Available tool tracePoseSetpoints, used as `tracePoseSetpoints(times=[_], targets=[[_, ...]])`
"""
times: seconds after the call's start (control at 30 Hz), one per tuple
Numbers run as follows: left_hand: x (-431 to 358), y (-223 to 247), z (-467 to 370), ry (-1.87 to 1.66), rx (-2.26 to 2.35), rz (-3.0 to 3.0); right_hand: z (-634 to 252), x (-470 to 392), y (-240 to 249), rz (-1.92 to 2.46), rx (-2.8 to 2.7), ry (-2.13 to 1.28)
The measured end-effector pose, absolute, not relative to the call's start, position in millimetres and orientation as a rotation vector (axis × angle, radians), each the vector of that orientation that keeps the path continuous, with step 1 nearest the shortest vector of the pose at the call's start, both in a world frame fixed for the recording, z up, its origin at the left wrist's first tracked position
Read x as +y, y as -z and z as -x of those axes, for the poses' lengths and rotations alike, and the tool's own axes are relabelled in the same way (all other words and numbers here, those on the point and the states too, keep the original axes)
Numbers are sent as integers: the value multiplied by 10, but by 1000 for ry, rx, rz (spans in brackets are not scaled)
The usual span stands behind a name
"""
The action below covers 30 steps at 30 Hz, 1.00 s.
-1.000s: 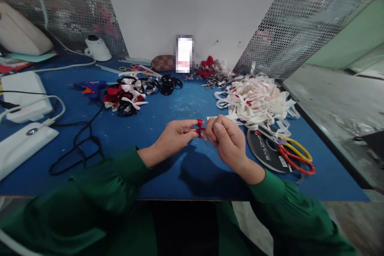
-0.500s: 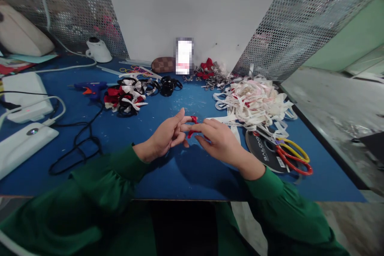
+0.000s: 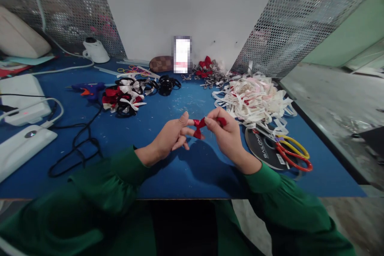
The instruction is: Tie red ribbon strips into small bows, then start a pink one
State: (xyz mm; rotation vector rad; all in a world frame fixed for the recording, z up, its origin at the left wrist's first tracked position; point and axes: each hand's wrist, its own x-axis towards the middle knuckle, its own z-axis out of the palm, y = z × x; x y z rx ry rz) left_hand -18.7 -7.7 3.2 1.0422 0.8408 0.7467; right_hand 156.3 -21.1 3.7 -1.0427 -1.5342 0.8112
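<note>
A red ribbon [image 3: 198, 132] is wound around two outstretched fingers of my left hand [image 3: 172, 136], near the middle of the table. It crosses between those fingers, and the left thumb points up, apart from it. My right hand [image 3: 226, 136], just to the right, pinches the ribbon's other stretch between thumb and fingers. From the left fingers the ribbon runs up to this pinch, and a piece of it shows inside the right hand. Both hands are held above the blue table [image 3: 180, 176].
To the right lie a heap of white ribbons [image 3: 255, 100], a black disc with lettering [image 3: 264, 150] and red-and-yellow-handled scissors [image 3: 295, 154]. At left are finished-looking bows [image 3: 124, 98], a blue glue gun [image 3: 90, 90] and black cable [image 3: 87, 140]. A phone [image 3: 182, 56] stands at the back.
My right hand has drawn back from the left fingers and turned upward, pulling the ribbon out. More red ribbon shows now. My left hand stays nearly in place.
</note>
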Motion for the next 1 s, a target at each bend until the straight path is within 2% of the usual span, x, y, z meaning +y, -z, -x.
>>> tracePoseSetpoints(times=[0.1,0.33,0.77,1.0], targets=[[-87,-41,167,-827,955,-1107,-1560,-192,-38,967,-1363,-1070],[-88,17,130,-926,1003,-1090,-1507,-206,4,843,-1238,-1286],[-127,-24,71,-1056,1114,-1087,-1425,-187,-71,805,-736,-1549],[-128,-40,105,-1061,1061,-1124,-1432,-118,2,805,-699,-1631]])
